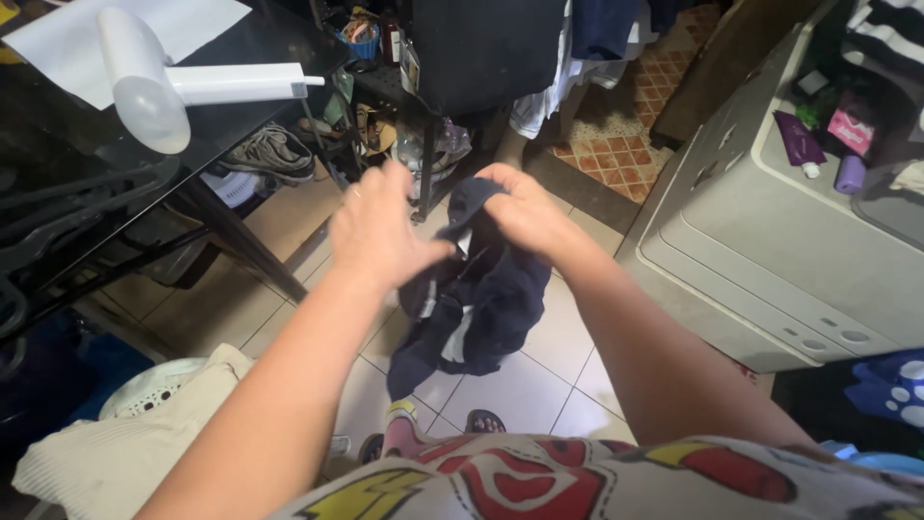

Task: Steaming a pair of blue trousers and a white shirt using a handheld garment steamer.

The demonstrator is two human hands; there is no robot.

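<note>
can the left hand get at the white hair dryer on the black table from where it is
Probably yes: the left hand is on the dark garment, and the air between it and the hair dryer on the table looks free.

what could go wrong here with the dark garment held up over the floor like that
1. The navy garment hangs bunched from the right hand, while the left hand looks blurred beside it; a loose grip might let it drop onto the tiled floor.
2. Its lower end dangles near the sandalled feet, so it may get stepped on.
3. The white hair dryer sits near the black table's edge, close to the left elbow's swing, and might get knocked.
</note>
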